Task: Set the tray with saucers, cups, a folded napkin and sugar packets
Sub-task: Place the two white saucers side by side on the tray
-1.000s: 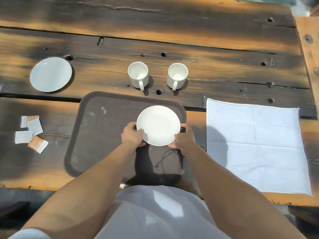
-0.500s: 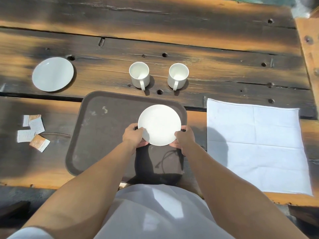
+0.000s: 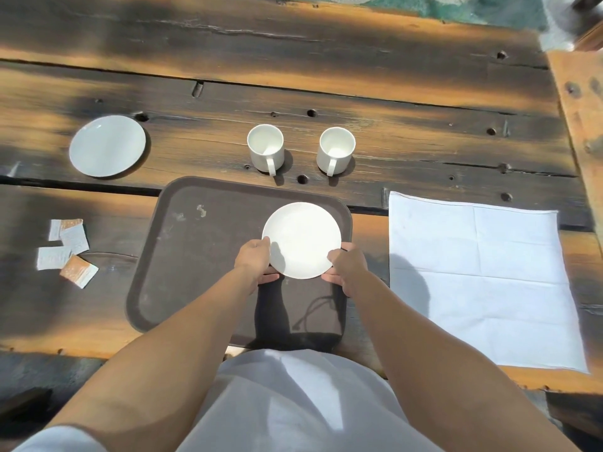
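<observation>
Since the saucer [image 3: 301,239] looks to be glazed white ceramic, I judge it stiff, fairly light, smooth enough to slide between fingers, and likely to chip if dropped or knocked against a cup. The safest hold is at the rim on two opposite sides, thumb on top and fingers beneath, which is about how it is taken here. It is over the far right part of the brown tray [image 3: 195,272], inside the rim; whether it is down on the tray floor or just above it I cannot tell.

The left hand [image 3: 253,261] grips the saucer's near left edge, thumb laid over the rim and fingers curled under. The right hand [image 3: 347,265] grips the near right edge in the same way. Both forearms reach forward from the body and converge on the saucer, wrists low over the tray's near half.

A second saucer [image 3: 107,145] lies on the wooden surface [image 3: 424,132] at the far left, well apart from the tray. The left cup [image 3: 266,148] and right cup [image 3: 336,150] stand upright just beyond the tray's far edge, handles toward the person. The napkin [image 3: 479,282] lies flat and unfolded to the right of the tray, and the sugar packets [image 3: 67,249] lie loose to its left.
</observation>
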`<state>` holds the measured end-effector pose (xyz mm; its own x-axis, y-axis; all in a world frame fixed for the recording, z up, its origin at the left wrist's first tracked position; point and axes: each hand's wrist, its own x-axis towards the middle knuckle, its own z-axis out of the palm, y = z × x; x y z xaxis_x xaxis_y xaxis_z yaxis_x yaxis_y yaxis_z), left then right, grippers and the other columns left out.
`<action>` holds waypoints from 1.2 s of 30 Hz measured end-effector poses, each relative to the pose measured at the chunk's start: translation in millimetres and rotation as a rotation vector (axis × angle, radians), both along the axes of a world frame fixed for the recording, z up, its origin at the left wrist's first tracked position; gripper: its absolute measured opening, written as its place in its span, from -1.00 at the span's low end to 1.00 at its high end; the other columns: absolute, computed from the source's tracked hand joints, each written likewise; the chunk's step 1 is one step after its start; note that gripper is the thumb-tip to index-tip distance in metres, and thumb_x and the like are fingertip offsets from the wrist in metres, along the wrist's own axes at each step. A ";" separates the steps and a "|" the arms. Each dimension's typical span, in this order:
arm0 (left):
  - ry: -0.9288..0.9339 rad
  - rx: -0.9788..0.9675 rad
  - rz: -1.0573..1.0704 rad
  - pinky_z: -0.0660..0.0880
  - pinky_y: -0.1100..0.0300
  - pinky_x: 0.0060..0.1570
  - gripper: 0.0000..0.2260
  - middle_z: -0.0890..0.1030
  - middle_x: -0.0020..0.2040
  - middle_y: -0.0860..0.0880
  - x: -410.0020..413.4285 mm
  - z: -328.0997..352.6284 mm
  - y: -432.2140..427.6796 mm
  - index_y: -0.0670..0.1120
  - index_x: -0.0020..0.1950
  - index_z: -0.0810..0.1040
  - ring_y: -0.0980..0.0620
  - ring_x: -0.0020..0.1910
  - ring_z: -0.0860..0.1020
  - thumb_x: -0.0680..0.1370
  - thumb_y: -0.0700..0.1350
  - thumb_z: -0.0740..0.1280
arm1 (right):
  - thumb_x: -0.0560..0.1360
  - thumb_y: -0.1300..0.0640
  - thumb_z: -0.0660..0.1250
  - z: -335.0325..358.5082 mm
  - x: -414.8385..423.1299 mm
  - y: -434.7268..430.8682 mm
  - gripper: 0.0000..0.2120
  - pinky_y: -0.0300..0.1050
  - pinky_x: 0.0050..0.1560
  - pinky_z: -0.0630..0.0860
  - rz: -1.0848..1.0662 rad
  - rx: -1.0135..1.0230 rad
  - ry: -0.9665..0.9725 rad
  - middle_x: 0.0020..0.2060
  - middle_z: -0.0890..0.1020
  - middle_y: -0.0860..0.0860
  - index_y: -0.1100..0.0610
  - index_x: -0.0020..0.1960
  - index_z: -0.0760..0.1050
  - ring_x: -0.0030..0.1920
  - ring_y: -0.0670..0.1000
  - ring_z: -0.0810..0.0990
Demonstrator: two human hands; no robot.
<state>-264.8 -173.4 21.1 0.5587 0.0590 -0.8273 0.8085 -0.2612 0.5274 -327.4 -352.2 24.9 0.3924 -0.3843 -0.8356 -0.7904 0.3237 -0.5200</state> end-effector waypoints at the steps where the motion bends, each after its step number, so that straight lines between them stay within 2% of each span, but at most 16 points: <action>1: -0.009 0.014 -0.004 0.65 0.01 -0.10 -0.80 0.53 0.12 -0.07 0.0 1.3 0.2 0.00 0.17 0.41 -0.16 -0.08 0.65 0.64 0.08 0.18 | 0.55 0.24 0.25 0.6 1.0 0.3 -0.59 0.05 -0.05 0.67 0.012 0.002 0.013 0.27 0.50 0.10 0.07 0.39 0.38 -0.01 0.16 0.62; 3: -0.029 0.042 -0.018 0.65 0.00 -0.11 -0.82 0.51 0.10 -0.08 0.5 3.1 0.2 -0.01 0.13 0.39 -0.17 -0.08 0.65 0.64 0.07 0.19 | 0.55 0.22 0.26 3.2 4.1 0.9 -0.58 0.13 0.03 0.66 0.031 0.016 0.052 0.26 0.49 0.13 0.09 0.41 0.37 -0.18 0.15 0.63; 4: -0.040 0.050 -0.022 0.65 0.00 -0.12 -0.81 0.50 0.11 -0.09 0.2 4.9 0.6 -0.02 0.13 0.39 -0.17 -0.08 0.65 0.64 0.07 0.19 | 0.55 0.23 0.28 5.8 5.2 1.4 -0.58 0.15 0.03 0.65 0.034 0.027 0.059 0.27 0.48 0.14 0.11 0.39 0.37 -0.20 0.16 0.62; 9: -0.071 0.024 -0.030 0.66 -0.03 -0.06 -0.72 0.50 0.19 -0.10 -4.9 13.2 8.2 -0.07 0.21 0.44 -0.18 -0.07 0.66 0.63 0.09 0.21 | 0.55 0.27 0.28 18.1 0.3 3.4 -0.66 0.09 -0.05 0.66 0.020 0.033 0.026 0.24 0.48 0.16 0.17 0.32 0.40 0.11 0.23 0.59; 12: -0.103 0.000 -0.034 0.66 -0.02 -0.08 -0.73 0.53 0.21 -0.11 -11.4 17.4 14.9 -0.07 0.20 0.43 -0.17 -0.06 0.66 0.63 0.08 0.20 | 0.54 0.27 0.27 22.3 -8.2 3.1 -0.83 0.05 -0.04 0.66 0.050 -0.031 -0.006 0.11 0.56 0.17 0.16 0.13 0.45 0.14 0.20 0.60; 15: -0.124 0.006 -0.045 0.65 0.01 -0.14 -0.74 0.55 0.17 -0.14 -18.7 21.6 21.1 -0.10 0.16 0.46 -0.16 -0.09 0.66 0.63 0.06 0.20 | 0.54 0.26 0.27 25.6 -16.6 4.6 -0.85 0.06 -0.02 0.67 0.115 -0.103 -0.007 0.03 0.59 0.14 0.15 0.11 0.47 0.05 0.14 0.64; 18: -0.176 0.052 -0.117 0.65 0.04 -0.19 -0.80 0.61 0.10 -0.14 -28.9 25.6 27.8 -0.10 0.04 0.50 -0.13 -0.12 0.67 0.63 0.02 0.21 | 0.52 0.28 0.22 29.3 -22.9 12.3 -0.81 -0.03 -0.14 0.67 0.206 -0.177 -0.002 -0.12 0.60 0.15 0.21 0.10 0.49 -0.14 0.12 0.65; 20: -0.221 0.111 -0.191 0.63 0.09 -0.24 -0.82 0.63 0.06 -0.16 -37.2 27.9 34.0 -0.09 -0.05 0.50 -0.10 -0.16 0.65 0.62 -0.02 0.21 | 0.52 0.28 0.17 33.4 -28.5 20.8 -0.83 -0.05 -0.21 0.63 0.313 -0.264 0.009 -0.24 0.57 0.15 0.22 0.04 0.51 -0.28 0.09 0.58; 22: -0.262 0.178 -0.279 0.61 0.11 -0.29 -0.83 0.65 0.00 -0.17 -46.9 30.9 41.8 -0.09 -0.07 0.51 -0.10 -0.22 0.62 0.61 -0.04 0.21 | 0.55 0.25 0.14 35.9 -35.3 30.0 -0.82 0.00 -0.16 0.65 0.486 -0.373 0.009 -0.25 0.57 0.16 0.23 0.01 0.51 -0.33 0.11 0.54; 26: -0.298 0.263 -0.421 0.61 0.10 -0.29 -0.83 0.64 -0.04 -0.15 -66.2 36.6 61.1 -0.09 -0.03 0.55 -0.14 -0.20 0.61 0.60 -0.08 0.19 | 0.54 0.22 0.09 38.9 -47.5 47.3 -0.81 0.00 -0.22 0.58 0.768 -0.496 -0.046 -0.20 0.57 0.19 0.21 -0.05 0.48 -0.28 0.17 0.52; 29: -0.296 0.307 -0.482 0.63 0.03 -0.07 -0.84 0.65 0.01 -0.14 -78.7 39.1 77.2 -0.06 0.01 0.57 -0.17 -0.04 0.63 0.61 -0.07 0.20 | 0.55 0.21 0.15 40.7 -53.9 60.4 -0.90 -0.07 -0.13 0.49 0.986 -0.560 -0.085 -0.10 0.59 0.15 0.16 -0.08 0.43 -0.12 0.15 0.52; 31: -0.309 0.383 -0.552 0.57 0.04 0.09 -0.83 0.64 0.09 -0.14 -84.3 38.9 88.3 -0.05 0.09 0.57 -0.15 0.07 0.60 0.61 -0.06 0.22 | 0.54 0.22 0.19 41.8 -56.1 69.5 -0.94 -0.11 -0.09 0.44 1.113 -0.582 -0.108 -0.05 0.61 0.15 0.14 -0.08 0.43 -0.08 0.14 0.51; 34: -0.329 0.542 -0.659 0.51 0.04 0.15 -0.78 0.61 0.18 -0.11 -88.2 41.1 105.2 -0.02 0.18 0.55 -0.15 0.15 0.57 0.62 -0.01 0.21 | 0.53 0.21 0.19 44.2 -51.9 86.1 -0.95 -0.12 -0.12 0.41 1.262 -0.622 -0.132 -0.13 0.55 0.11 0.14 -0.11 0.37 -0.12 0.15 0.48; 36: -0.324 0.616 -0.705 0.53 0.03 0.14 -0.77 0.60 0.18 -0.11 -89.8 41.9 115.9 0.00 0.20 0.54 -0.16 0.14 0.57 0.62 0.00 0.19 | 0.54 0.20 0.17 44.6 -46.1 97.4 -0.96 -0.11 -0.09 0.43 1.332 -0.652 -0.145 -0.08 0.56 0.14 0.14 -0.08 0.38 -0.09 0.15 0.49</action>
